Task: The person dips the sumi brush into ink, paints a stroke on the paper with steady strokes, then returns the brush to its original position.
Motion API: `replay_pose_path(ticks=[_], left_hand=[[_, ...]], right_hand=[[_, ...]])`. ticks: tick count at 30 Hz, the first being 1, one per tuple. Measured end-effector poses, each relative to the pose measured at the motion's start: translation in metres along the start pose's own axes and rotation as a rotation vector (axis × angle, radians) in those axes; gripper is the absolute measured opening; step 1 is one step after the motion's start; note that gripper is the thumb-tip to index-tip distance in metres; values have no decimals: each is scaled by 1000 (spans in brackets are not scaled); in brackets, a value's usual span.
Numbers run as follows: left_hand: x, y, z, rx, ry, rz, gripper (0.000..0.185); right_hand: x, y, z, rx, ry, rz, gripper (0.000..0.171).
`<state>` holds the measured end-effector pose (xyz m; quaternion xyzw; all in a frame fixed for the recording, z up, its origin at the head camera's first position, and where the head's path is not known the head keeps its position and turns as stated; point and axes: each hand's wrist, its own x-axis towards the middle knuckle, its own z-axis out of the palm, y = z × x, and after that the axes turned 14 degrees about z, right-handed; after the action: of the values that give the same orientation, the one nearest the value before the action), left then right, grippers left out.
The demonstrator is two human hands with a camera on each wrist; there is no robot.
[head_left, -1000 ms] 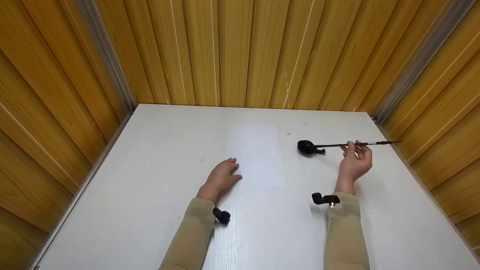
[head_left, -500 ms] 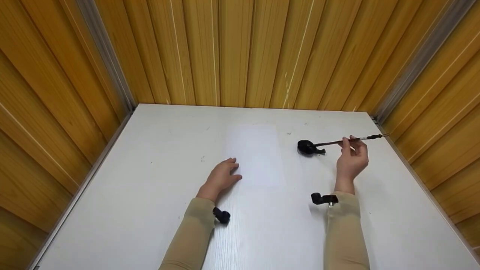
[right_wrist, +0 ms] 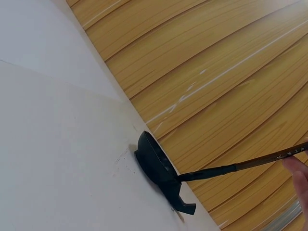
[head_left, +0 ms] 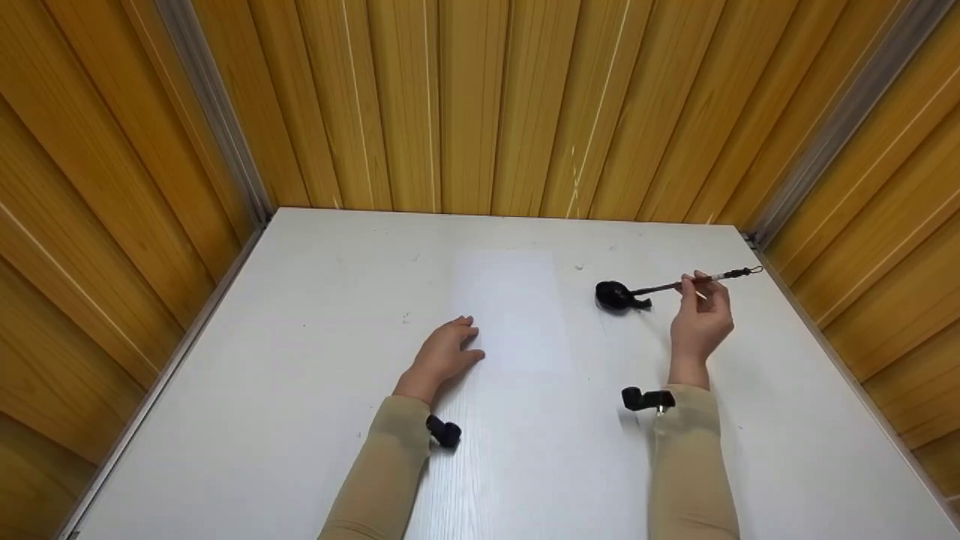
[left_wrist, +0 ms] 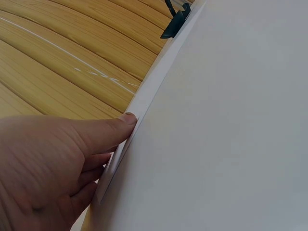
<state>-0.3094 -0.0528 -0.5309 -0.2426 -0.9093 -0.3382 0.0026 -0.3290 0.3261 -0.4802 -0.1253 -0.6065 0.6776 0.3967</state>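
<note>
My right hand (head_left: 700, 330) pinches the shaft of a writing brush (head_left: 657, 288) on the right of the table. The brush slants down to the left, its dark tip end at a black ink dish (head_left: 613, 295) with a short stub handle. In the right wrist view the brush (right_wrist: 264, 160) has a brown shaft with pale characters, and its black end meets the dish (right_wrist: 153, 162). A hanging loop shows at its far end. My left hand (head_left: 441, 352) rests at the left edge of a white paper sheet (head_left: 514, 307), fingers loosely extended, thumb on the edge.
The white table (head_left: 300, 390) is bounded by wood-patterned panels (head_left: 465, 112) behind and on both sides. Grey metal strips run along the corners. A black camera mount (head_left: 646, 400) sticks out from the right sleeve, another camera mount (head_left: 444, 433) from the left.
My right hand and the brush's looped end have shifted left and slightly toward the back, so the brush slants more. The dish, paper and left hand stay in place.
</note>
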Motion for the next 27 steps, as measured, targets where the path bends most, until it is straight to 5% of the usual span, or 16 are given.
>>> replay_pose_path(ticks=[17,27], left_hand=[[1,-1,1,0,7,-1,50],[1,2,0,-7,7,-24,50]], right_hand=[[0,2,-1,-18,-17,-5,19],[1,0,-1,23,-14,11,9]])
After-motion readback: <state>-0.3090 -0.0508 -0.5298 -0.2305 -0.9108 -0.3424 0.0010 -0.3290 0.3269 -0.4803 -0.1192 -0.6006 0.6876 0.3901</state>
